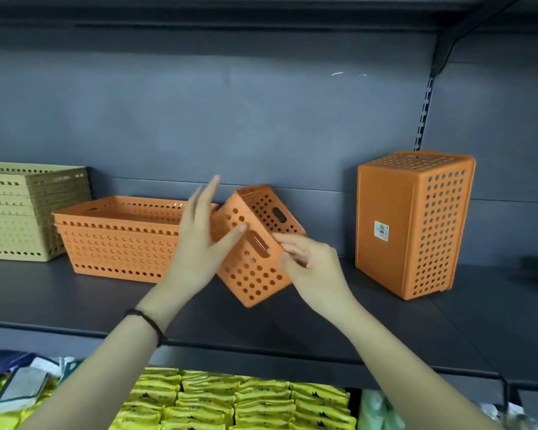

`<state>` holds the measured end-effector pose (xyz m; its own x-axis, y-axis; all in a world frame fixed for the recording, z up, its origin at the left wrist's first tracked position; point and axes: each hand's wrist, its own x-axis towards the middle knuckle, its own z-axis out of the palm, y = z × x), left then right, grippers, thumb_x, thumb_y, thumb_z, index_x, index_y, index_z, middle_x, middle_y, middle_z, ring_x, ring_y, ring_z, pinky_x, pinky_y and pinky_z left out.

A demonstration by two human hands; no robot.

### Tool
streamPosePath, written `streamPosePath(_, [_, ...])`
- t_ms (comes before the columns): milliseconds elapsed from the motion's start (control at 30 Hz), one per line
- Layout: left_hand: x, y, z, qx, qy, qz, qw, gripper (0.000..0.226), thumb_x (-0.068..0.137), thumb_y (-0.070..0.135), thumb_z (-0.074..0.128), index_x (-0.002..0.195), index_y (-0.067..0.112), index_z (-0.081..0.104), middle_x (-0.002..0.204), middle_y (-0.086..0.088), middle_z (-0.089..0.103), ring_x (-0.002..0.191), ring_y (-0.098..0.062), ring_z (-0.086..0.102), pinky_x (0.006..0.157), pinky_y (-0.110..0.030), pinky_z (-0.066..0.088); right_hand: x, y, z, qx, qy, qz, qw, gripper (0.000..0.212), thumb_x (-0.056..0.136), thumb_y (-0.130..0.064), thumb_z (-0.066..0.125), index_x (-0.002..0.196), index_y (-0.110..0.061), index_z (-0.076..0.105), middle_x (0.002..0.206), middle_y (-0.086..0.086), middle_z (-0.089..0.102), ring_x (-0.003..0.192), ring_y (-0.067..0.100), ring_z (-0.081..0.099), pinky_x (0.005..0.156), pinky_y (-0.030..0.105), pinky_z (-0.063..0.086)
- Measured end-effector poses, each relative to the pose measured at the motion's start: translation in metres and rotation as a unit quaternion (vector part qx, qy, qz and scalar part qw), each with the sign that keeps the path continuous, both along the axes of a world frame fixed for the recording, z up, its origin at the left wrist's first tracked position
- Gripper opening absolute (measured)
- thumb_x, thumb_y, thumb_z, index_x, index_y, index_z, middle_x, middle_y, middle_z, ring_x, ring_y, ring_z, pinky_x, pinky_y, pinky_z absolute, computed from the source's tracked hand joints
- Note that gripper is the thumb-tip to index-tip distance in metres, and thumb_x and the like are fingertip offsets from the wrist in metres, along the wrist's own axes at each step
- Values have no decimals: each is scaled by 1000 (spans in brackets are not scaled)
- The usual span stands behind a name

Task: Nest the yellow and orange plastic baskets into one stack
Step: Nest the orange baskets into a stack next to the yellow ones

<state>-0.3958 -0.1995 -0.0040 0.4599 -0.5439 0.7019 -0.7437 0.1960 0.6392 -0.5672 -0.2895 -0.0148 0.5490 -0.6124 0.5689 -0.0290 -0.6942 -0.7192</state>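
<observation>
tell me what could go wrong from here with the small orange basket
1. The small basket is tilted with one corner low near the shelf. Only the right hand pinches its rim, and the left hand looks mostly open, so it could slip.
2. The wide orange stack sits close on its left; swinging could knock it.
3. The tall basket stands on end and might topple if bumped.
</observation>
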Motion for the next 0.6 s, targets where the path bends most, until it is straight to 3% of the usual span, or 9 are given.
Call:
streamPosePath(67, [3, 1, 13, 39, -87, -9, 995, 61, 89, 47, 60, 140, 56, 28, 158, 2, 27, 148, -7, 15, 115, -29, 19, 3, 2, 2, -63, 34, -6, 997, 37, 92, -2, 56, 121, -21, 69, 116, -12, 71, 109, 1, 65, 97, 27, 52])
streamPosePath(133, [9, 0, 21, 79, -123, 5, 989, 45, 88, 53, 56, 132, 44, 53, 148, 2, 45, 143, -11, 32, 116, -30, 24, 7, 5, 2, -116, 62, -12, 991, 36, 93, -5, 56, 120, -24, 70, 120, -11, 70, 115, 4, 63, 101, 30, 50])
streamPosePath(200, [14, 0, 21, 98, -129, 15, 987, 28, 90, 40, 61, 115, 29, 69, 133, 7, 54, 135, -10, 41, 106, -11, 23, 10, 8, 3, -119, 63, -12, 991, 35, 93, -7, 57, 121, -25, 69, 122, -11, 69, 116, 6, 62, 101, 30, 50])
streamPosePath(267, [19, 0, 19, 90, -97, 11, 991, 20, 90, 17, 65, 107, 26, 70, 124, 9, 58, 122, -9, 51, 90, 2, 24, 12, 10, 2, -113, 66, -2, 991, 33, 94, -9, 59, 120, -25, 69, 121, -12, 69, 114, 4, 63, 100, 28, 50])
streamPosePath(300, [21, 0, 16, 89, -69, 1, 994, 26, 88, 6, 62, 105, 26, 68, 121, 7, 60, 111, -8, 55, 85, 2, 29, 12, 10, 1, -112, 73, 8, 991, 31, 94, -11, 60, 119, -25, 70, 119, -12, 70, 112, 2, 63, 99, 27, 50])
streamPosePath(400, [28, -3, 5, 83, 31, -54, 995, 41, 86, -10, 48, 98, 27, 63, 122, 2, 60, 85, -9, 57, 74, -18, 48, 7, 7, -3, -92, 51, 59, 993, 21, 92, -16, 65, 108, -23, 75, 106, -14, 73, 101, -1, 66, 91, 19, 51])
streamPosePath(467, [31, -5, -3, 89, 85, -83, 989, 41, 88, -12, 42, 99, 24, 61, 121, 3, 58, 79, -12, 55, 64, -18, 47, 0, -1, -4, -46, -10, 70, 996, 17, 92, -15, 64, 100, -23, 76, 101, -14, 74, 98, -1, 66, 87, 15, 50])
streamPosePath(533, [35, -8, -10, 103, 112, -92, 984, 39, 91, -11, 39, 102, 22, 58, 118, 3, 56, 81, -11, 55, 64, -16, 47, -8, -16, -4, -7, -50, 38, 998, 17, 92, -16, 62, 99, -26, 74, 104, -16, 72, 103, -3, 63, 90, 14, 46])
streamPosePath(600, [40, -11, -17, 113, 127, -81, 982, 36, 94, -7, 40, 101, 24, 57, 112, 6, 57, 87, -10, 54, 68, -15, 44, -15, -35, -7, -4, -22, 7, 1000, 17, 92, -22, 63, 103, -31, 72, 113, -21, 66, 113, -6, 55, 97, 13, 39])
